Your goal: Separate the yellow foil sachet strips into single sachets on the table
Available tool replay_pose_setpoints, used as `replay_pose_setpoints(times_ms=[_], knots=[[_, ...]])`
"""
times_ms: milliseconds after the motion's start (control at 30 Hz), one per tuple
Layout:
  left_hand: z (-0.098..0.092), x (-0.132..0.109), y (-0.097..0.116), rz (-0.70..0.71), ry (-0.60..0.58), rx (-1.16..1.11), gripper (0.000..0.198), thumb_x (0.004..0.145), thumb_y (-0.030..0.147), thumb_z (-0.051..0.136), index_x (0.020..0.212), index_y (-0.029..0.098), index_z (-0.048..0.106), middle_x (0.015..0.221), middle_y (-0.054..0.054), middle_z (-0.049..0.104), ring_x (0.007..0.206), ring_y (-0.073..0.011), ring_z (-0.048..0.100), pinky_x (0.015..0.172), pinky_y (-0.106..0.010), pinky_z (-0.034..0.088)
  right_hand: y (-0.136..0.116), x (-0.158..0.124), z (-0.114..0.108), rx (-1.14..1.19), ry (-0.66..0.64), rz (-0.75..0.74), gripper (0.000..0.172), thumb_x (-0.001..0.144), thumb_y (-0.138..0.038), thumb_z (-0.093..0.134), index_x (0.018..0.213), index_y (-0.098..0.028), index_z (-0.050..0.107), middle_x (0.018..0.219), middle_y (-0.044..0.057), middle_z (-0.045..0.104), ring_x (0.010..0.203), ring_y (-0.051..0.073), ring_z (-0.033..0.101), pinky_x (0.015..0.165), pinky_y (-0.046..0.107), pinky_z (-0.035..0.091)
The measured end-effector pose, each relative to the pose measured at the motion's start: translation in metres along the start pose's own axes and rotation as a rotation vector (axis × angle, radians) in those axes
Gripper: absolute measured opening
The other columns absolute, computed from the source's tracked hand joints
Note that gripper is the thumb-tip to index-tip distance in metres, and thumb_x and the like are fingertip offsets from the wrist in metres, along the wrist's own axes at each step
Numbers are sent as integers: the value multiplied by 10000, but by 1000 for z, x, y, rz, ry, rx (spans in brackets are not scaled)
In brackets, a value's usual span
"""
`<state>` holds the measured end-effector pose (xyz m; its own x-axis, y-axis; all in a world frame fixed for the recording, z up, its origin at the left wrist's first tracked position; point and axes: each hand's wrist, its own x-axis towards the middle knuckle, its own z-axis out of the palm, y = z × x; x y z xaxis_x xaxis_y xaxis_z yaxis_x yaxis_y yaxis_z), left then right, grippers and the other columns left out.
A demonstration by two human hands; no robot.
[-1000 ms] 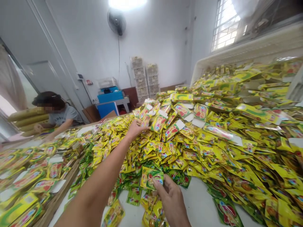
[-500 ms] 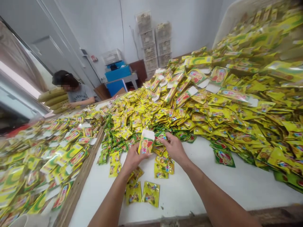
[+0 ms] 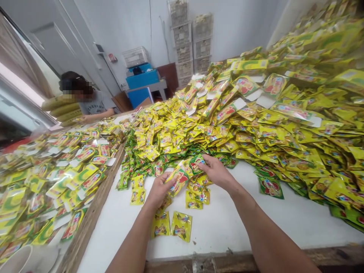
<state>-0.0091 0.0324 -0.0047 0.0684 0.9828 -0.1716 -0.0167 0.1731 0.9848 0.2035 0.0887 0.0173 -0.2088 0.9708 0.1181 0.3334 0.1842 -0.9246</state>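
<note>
My left hand [image 3: 159, 190] is closed around a small yellow and green carton [image 3: 179, 179] with a red fruit picture, tilted to the upper right. Between the thumb and fingers of my right hand [image 3: 216, 171] is a green sachet [image 3: 196, 164], right at the carton's upper end. Whether the sachet's edge is inside the carton I cannot tell. Yellow sachets [image 3: 182, 226] lie flat below my hands on the white tabletop [image 3: 224, 223]. More yellow sachets [image 3: 137, 190] rest to the left, and another small group [image 3: 196, 197] is under my right hand.
A large heap of yellow sachets [image 3: 273, 136] rises behind and to the right. One green sachet [image 3: 270, 187] lies at its edge. Left of a wooden strip [image 3: 98, 204] are many cartons [image 3: 74, 178]. Another person [image 3: 96, 104] sits at the far left. A white container [image 3: 34, 259] stands bottom left.
The carton has tipped over to the right, towards my right hand. The green sachet now meets its upper end. My view has shifted slightly.
</note>
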Motion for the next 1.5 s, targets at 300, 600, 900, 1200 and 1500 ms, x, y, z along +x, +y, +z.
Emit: replay_pose_setpoints(times_ms=[300, 600, 900, 1200, 1500], knots=[[-3, -6, 8, 57, -58, 165, 344, 742, 417, 659, 989, 179, 686, 961, -41, 707, 864, -204, 621, 750, -263, 456, -5, -1, -6, -212, -171, -26, 219, 787, -360, 480, 642, -200, 439, 633, -21, 489, 611, 126, 399, 551, 231, 299], [-1, -4, 2, -51, -58, -60, 419, 703, 416, 697, 1027, 151, 666, 926, -74, 727, 760, -206, 661, 704, -296, 495, -12, -7, 15, -131, 19, -70, 284, 766, -429, 532, 617, -188, 513, 597, -28, 488, 600, 126, 416, 561, 237, 301], [-2, -2, -1, 139, -12, 172, 315, 756, 386, 655, 998, 190, 703, 1013, -42, 714, 965, -225, 625, 860, -298, 455, -10, -10, 22, -269, 30, -54, 374, 714, -398, 569, 498, -199, 338, 495, -48, 333, 524, 108, 316, 504, 236, 234], [3, -2, 1, 7, -57, -169, 407, 738, 367, 687, 1100, 186, 650, 978, -63, 723, 826, -194, 669, 726, -273, 503, -13, -11, 22, -157, 142, -62, 98, 721, -303, 629, 693, -221, 677, 833, 41, 643, 890, 208, 551, 794, 325, 395], [-3, -2, 6, -56, -49, -186, 389, 667, 357, 744, 1002, 162, 701, 952, -65, 726, 825, -202, 661, 757, -281, 488, -14, -14, 32, -184, -10, -49, 166, 737, -374, 637, 715, -233, 721, 997, 69, 625, 996, 244, 561, 898, 408, 378]])
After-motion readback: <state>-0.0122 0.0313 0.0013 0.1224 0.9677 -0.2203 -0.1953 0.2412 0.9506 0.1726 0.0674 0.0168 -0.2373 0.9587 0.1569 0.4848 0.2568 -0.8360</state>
